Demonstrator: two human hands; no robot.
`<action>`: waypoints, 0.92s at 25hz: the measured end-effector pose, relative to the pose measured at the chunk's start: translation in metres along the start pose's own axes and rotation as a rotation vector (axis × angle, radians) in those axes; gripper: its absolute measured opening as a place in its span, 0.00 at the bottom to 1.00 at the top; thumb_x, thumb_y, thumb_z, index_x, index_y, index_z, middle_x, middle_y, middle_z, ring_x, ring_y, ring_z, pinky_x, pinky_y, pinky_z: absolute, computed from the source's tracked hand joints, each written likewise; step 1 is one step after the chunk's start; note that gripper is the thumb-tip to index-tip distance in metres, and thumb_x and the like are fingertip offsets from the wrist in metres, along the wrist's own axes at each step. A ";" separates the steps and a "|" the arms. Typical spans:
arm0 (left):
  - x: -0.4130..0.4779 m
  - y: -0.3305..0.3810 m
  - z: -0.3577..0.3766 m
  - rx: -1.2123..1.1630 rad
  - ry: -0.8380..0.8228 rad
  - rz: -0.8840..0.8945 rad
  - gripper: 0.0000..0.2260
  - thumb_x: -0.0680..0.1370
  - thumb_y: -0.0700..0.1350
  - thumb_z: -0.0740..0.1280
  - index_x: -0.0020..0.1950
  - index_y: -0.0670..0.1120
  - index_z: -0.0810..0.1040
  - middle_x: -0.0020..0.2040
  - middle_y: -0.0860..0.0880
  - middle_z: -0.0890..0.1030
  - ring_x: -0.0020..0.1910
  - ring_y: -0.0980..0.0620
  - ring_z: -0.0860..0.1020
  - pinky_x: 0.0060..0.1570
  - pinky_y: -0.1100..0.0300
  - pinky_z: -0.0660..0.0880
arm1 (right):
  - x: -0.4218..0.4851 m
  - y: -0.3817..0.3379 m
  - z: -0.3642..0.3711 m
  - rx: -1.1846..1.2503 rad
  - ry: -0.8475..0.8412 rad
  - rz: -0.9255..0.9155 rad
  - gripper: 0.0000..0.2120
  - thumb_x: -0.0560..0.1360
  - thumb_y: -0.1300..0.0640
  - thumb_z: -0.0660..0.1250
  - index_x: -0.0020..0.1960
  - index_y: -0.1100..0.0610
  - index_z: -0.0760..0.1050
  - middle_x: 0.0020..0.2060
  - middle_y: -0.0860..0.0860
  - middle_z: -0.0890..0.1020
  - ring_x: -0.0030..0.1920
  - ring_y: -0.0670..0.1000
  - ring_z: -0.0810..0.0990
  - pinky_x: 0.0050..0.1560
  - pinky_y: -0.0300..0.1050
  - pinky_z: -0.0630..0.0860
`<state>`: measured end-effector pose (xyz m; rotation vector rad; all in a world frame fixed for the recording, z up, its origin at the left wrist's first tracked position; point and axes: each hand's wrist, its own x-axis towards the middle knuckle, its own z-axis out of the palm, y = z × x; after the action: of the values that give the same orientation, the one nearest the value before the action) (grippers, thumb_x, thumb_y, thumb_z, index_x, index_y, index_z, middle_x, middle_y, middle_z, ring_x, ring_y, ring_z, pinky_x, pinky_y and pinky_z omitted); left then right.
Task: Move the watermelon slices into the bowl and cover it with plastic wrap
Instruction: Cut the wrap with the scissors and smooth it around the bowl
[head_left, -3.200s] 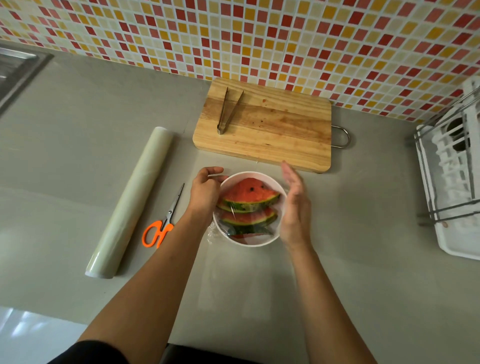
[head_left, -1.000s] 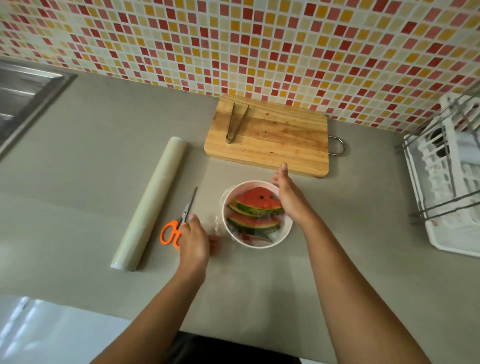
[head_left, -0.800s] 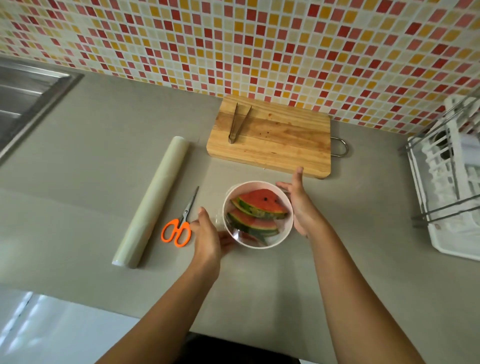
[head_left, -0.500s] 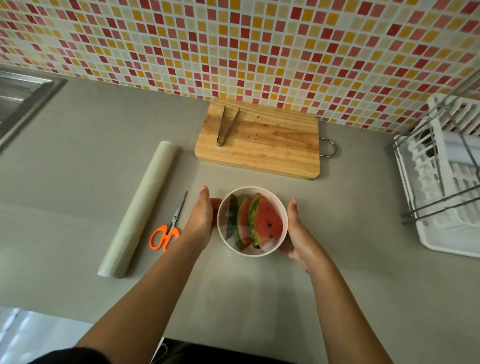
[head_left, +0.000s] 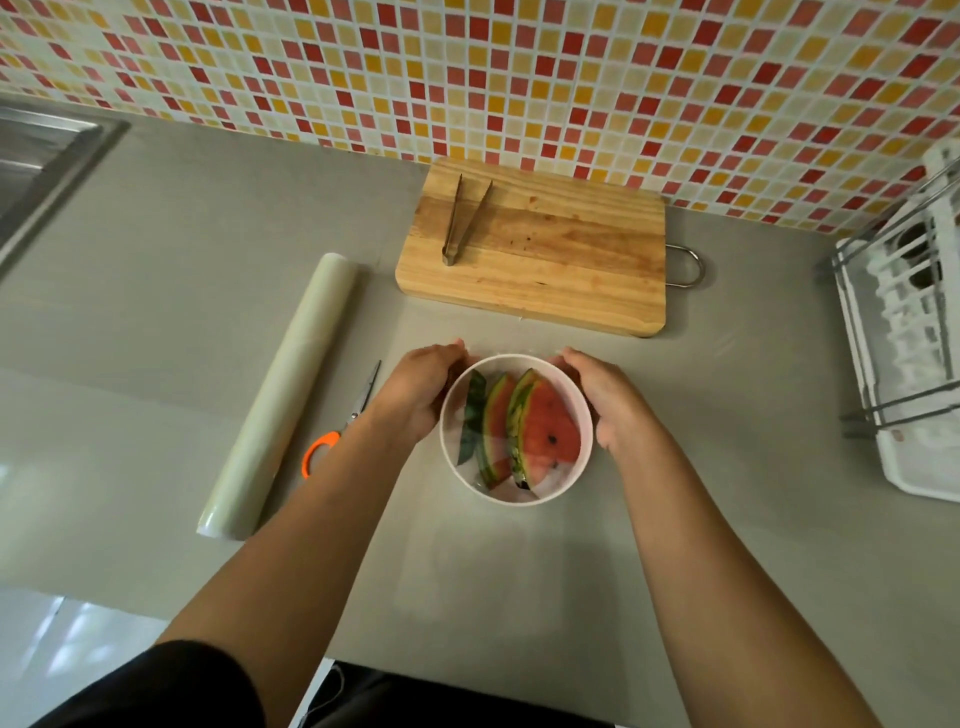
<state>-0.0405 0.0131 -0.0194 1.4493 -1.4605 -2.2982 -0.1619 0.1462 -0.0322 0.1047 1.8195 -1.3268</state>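
L hand (head_left: 415, 397) & R hand (head_left: 609, 402) grip bowl (head_left: 515, 501) either side, fingers curled round it; slices (head_left: 545, 431) stand inside.

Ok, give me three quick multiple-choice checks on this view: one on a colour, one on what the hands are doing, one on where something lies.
1. The handle of the scissors is: A) blue B) orange C) black.
2. The left hand and right hand: A) both hold the sides of the bowl B) one holds the scissors C) both hover clear of everything.
3. The tongs lie: A) in the bowl B) beside the scissors C) on the cutting board.

Key: 1 B, the loop showing beside the left forearm is orange; 2 A, fingers curl round the bowl on each side; 3 C, they rest on the board's left part, apart from the bowl.
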 end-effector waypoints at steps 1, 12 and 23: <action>0.002 -0.003 -0.001 0.002 0.006 0.021 0.16 0.82 0.48 0.58 0.48 0.38 0.78 0.41 0.41 0.82 0.43 0.44 0.81 0.51 0.51 0.77 | 0.000 0.002 0.001 0.029 -0.013 0.002 0.23 0.79 0.48 0.58 0.30 0.54 0.80 0.31 0.52 0.82 0.28 0.50 0.81 0.38 0.43 0.76; -0.002 -0.027 -0.018 0.044 -0.268 0.228 0.16 0.78 0.63 0.52 0.61 0.64 0.74 0.53 0.51 0.84 0.54 0.50 0.82 0.49 0.59 0.79 | -0.018 0.013 -0.025 0.134 -0.397 -0.151 0.27 0.69 0.30 0.55 0.51 0.49 0.78 0.49 0.51 0.83 0.52 0.53 0.80 0.55 0.52 0.75; -0.001 -0.026 0.002 -0.028 -0.214 0.320 0.24 0.76 0.63 0.54 0.59 0.50 0.79 0.61 0.51 0.81 0.60 0.51 0.78 0.62 0.52 0.72 | -0.017 0.016 0.000 0.199 -0.238 -0.250 0.28 0.70 0.32 0.57 0.58 0.50 0.79 0.53 0.54 0.82 0.57 0.57 0.80 0.57 0.54 0.75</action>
<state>-0.0305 0.0293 -0.0378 0.9031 -1.5696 -2.3113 -0.1429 0.1603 -0.0322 -0.1731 1.5340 -1.6199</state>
